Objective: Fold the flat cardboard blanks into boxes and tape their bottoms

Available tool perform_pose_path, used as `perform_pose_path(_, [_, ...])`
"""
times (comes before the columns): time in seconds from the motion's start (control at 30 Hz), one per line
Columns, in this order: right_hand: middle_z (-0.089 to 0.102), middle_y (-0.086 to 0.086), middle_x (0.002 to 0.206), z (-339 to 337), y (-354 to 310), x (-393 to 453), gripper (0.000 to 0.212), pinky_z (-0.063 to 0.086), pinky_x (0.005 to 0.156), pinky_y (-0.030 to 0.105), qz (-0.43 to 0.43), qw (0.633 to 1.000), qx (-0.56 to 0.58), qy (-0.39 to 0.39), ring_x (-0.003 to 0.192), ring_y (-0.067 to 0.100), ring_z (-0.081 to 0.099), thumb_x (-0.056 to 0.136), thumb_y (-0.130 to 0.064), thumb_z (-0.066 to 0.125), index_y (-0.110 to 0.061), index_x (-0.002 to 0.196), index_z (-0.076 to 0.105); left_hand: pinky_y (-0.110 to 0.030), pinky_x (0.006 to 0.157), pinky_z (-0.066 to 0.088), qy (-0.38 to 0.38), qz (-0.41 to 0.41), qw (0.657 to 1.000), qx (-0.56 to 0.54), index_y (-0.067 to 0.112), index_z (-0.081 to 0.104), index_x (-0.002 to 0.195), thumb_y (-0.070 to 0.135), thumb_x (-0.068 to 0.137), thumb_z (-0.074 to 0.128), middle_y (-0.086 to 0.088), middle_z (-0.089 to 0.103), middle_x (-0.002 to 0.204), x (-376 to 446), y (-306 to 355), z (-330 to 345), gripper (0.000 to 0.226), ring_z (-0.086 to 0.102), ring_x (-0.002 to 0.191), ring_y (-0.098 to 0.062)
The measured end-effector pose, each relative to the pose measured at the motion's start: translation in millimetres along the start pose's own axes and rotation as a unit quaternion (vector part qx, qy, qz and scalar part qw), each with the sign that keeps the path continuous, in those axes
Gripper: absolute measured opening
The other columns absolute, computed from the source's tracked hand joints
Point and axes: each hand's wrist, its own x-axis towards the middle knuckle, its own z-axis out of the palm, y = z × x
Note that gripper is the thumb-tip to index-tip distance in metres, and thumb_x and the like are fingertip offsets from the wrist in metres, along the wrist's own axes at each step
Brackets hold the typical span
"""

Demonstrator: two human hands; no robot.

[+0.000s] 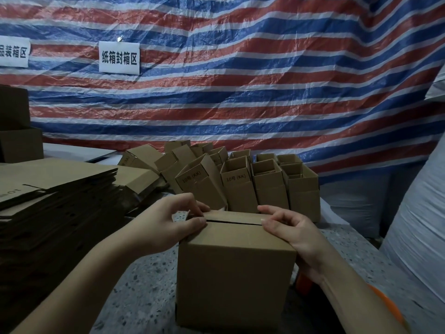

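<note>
A brown cardboard box (236, 280) stands on the speckled table (144, 285) right in front of me, its two top flaps folded down with a narrow seam between them. My left hand (168, 225) grips the box's upper left corner, thumb on the near flap and fingers curled over the far flap. At the upper right corner my right hand (291, 227) holds the box the same way. An orange tape dispenser (301, 282) peeks out behind my right wrist, mostly hidden.
A thick stack of flat cardboard blanks (55, 198) lies at the left. Several folded open boxes (240, 182) stand and lean behind the box. A striped tarp (240, 80) with paper signs hangs behind. White sacks (421, 213) rise at the right.
</note>
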Motion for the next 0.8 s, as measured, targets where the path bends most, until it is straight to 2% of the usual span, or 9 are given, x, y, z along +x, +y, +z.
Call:
perform_pose_path(0.17, [0.065, -0.018, 0.122, 1, -5, -2, 0.012, 0.047, 0.103, 0.048, 0.004, 0.999, -0.043, 0.007, 0.118, 0.016, 0.056, 0.064, -0.035, 0.078, -0.024, 0.062, 0.076, -0.028, 0.099, 0.042, 0.003, -0.025, 0.993, 0.113, 0.039, 0.059, 0.096, 0.035, 0.096, 0.056, 0.033, 0.054, 0.112, -6, 21, 4, 0.004, 0.049, 0.111, 0.006])
perform_pose_path(0.27, [0.065, -0.019, 0.121, 0, -4, 0, 0.011, 0.046, 0.104, 0.048, 0.013, 0.998, -0.06, 0.006, 0.117, 0.014, 0.056, 0.075, -0.026, 0.08, -0.021, 0.065, 0.077, -0.042, 0.12, 0.012, 0.014, -0.011, 0.962, 0.274, 0.037, 0.052, 0.104, 0.033, 0.101, 0.043, 0.024, 0.055, 0.113, -8, 37, 8, 0.011, 0.043, 0.119, -0.002])
perform_pose_path(0.33, [0.065, -0.018, 0.122, -1, -3, 2, 0.017, 0.045, 0.104, 0.047, 0.012, 0.997, -0.07, 0.01, 0.118, 0.013, 0.055, 0.082, -0.021, 0.078, -0.02, 0.066, 0.076, -0.039, 0.121, 0.006, 0.026, 0.021, 0.943, 0.33, 0.034, 0.051, 0.112, 0.03, 0.102, 0.036, 0.015, 0.057, 0.126, -5, 49, 16, 0.019, 0.039, 0.131, -0.007])
perform_pose_path(0.4, [0.065, -0.018, 0.123, -3, -1, 4, 0.02, 0.046, 0.103, 0.045, 0.011, 0.997, -0.078, 0.011, 0.118, 0.013, 0.056, 0.084, -0.021, 0.078, -0.022, 0.064, 0.076, -0.029, 0.118, 0.012, 0.036, 0.037, 0.949, 0.312, 0.031, 0.047, 0.132, 0.039, 0.103, 0.033, 0.009, 0.048, 0.143, -3, 60, 28, 0.033, 0.034, 0.138, -0.011])
perform_pose_path(0.47, [0.064, -0.019, 0.124, -4, 0, 5, 0.019, 0.048, 0.101, 0.043, 0.008, 0.997, -0.082, 0.005, 0.117, 0.013, 0.056, 0.084, -0.023, 0.077, -0.023, 0.064, 0.076, -0.025, 0.114, 0.002, 0.011, 0.036, 0.953, 0.301, 0.033, 0.025, 0.152, 0.06, 0.099, 0.025, 0.01, 0.025, 0.16, -2, 65, 43, 0.059, 0.019, 0.147, -0.011])
perform_pose_path(0.53, [0.063, -0.02, 0.125, -4, 1, 5, 0.016, 0.05, 0.094, 0.039, 0.01, 0.996, -0.089, 0.001, 0.116, 0.012, 0.057, 0.084, -0.025, 0.077, -0.025, 0.067, 0.077, -0.03, 0.112, -0.008, -0.04, 0.031, 0.937, 0.346, 0.035, 0.007, 0.156, 0.077, 0.09, 0.016, 0.01, 0.008, 0.165, -4, 64, 56, 0.079, 0.006, 0.15, -0.01])
perform_pose_path(0.63, [0.061, -0.018, 0.127, -4, 0, 7, 0.014, 0.051, 0.083, 0.031, 0.025, 0.995, -0.095, -0.007, 0.113, 0.013, 0.057, 0.085, -0.025, 0.076, -0.023, 0.071, 0.076, -0.039, 0.121, 0.0, -0.063, 0.022, 0.915, 0.399, 0.033, 0.009, 0.157, 0.084, 0.082, 0.012, 0.007, 0.01, 0.165, -5, 56, 64, 0.09, 0.007, 0.151, -0.013])
perform_pose_path(0.73, [0.052, -0.016, 0.137, -4, -9, 5, 0.007, 0.05, 0.077, 0.021, 0.014, 0.987, -0.157, -0.023, 0.115, 0.008, 0.054, 0.09, -0.028, 0.072, -0.023, 0.094, 0.069, -0.041, 0.122, 0.005, -0.075, 0.026, 0.913, 0.401, 0.035, 0.012, 0.156, 0.085, 0.079, 0.011, 0.009, 0.014, 0.164, -1, 55, 63, 0.092, 0.01, 0.151, -0.013])
perform_pose_path(0.8, [0.034, -0.021, 0.151, -4, -16, 3, 0.026, 0.048, 0.098, 0.028, -0.028, 0.948, -0.315, -0.03, 0.133, 0.005, 0.038, 0.097, -0.04, 0.061, -0.036, 0.123, 0.059, -0.041, 0.122, 0.006, -0.083, 0.03, 0.912, 0.402, 0.037, 0.012, 0.155, 0.085, 0.073, 0.005, 0.01, 0.014, 0.164, 0, 56, 61, 0.096, 0.01, 0.151, -0.012])
